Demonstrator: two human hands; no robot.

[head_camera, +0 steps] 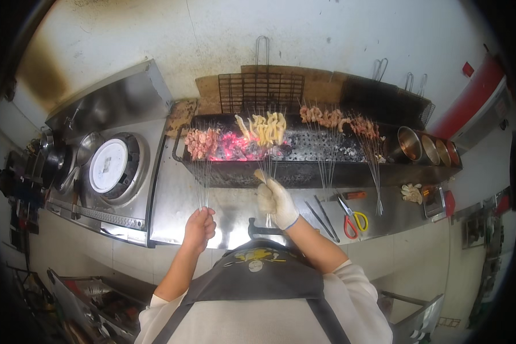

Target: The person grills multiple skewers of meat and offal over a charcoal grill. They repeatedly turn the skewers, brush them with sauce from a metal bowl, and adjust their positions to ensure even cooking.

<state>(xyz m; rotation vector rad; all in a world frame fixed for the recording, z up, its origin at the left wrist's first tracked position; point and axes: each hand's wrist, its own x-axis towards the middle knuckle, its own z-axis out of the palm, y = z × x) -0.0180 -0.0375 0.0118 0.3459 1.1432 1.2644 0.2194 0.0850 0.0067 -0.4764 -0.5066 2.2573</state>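
Note:
My bare left hand (201,228) grips the ends of several metal skewers threaded with pinkish meat chunks (202,144), which lie over the left end of the charcoal grill (241,174). In a white work glove, my right hand (278,203) is closed around a bunch of skewers. These carry pale yellowish strips of food (267,129) above the grill bed. Red-hot coals (234,146) glow between the two bunches. Further right, skewers of curled browned meat (322,116) and darker meat skewers (364,127) rest across the grill, with no hand on them.
Tongs (322,218), red-and-yellow-handled scissors (351,217) and a wooden-handled tool (353,195) lie on the steel counter (172,215). Metal seasoning pots (410,144) stand at the grill's right end. A wire grill basket (261,92) leans behind. Left is a burner with a white lid (109,165).

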